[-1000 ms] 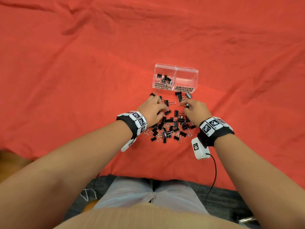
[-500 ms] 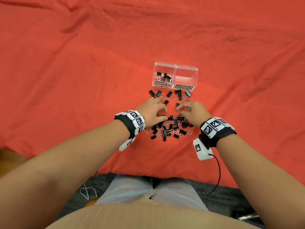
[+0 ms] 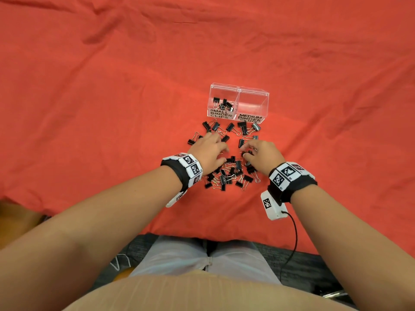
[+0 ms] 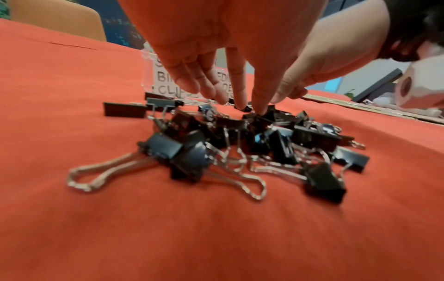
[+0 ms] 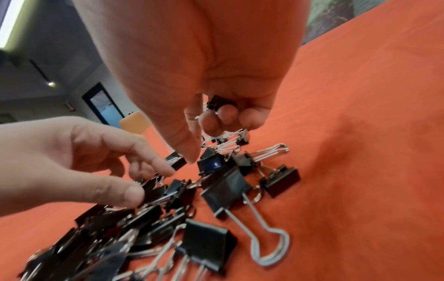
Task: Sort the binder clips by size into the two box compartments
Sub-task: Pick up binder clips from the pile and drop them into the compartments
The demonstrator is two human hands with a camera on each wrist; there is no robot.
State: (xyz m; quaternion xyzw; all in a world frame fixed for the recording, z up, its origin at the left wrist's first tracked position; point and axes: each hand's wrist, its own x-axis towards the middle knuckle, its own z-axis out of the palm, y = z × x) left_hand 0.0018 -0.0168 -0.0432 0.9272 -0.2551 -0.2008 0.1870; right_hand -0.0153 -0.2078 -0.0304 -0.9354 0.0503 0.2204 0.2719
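Observation:
A clear two-compartment box (image 3: 238,88) stands on the red cloth. Its left side, labelled small, holds several black binder clips (image 3: 222,103); the medium side shows none. A pile of black clips (image 3: 229,173) lies nearer me, with loose clips (image 3: 242,126) just in front of the box. My left hand (image 3: 223,155) reaches down into the pile, and its straight fingers (image 4: 240,102) touch clips without gripping any. My right hand (image 3: 246,152) hovers over the pile's right side. Its curled fingers (image 5: 216,121) hold a small black clip (image 5: 220,102) against the palm, thumb pointing down.
The red cloth (image 3: 112,108) covers the whole table, wrinkled at the back. Its near edge runs above my lap. A cable (image 3: 294,239) hangs from the right wrist camera. An orange chair back (image 4: 60,21) stands beyond the table.
Both hands have drawn back a little from the box toward the pile. More loose clips now show in front of the box.

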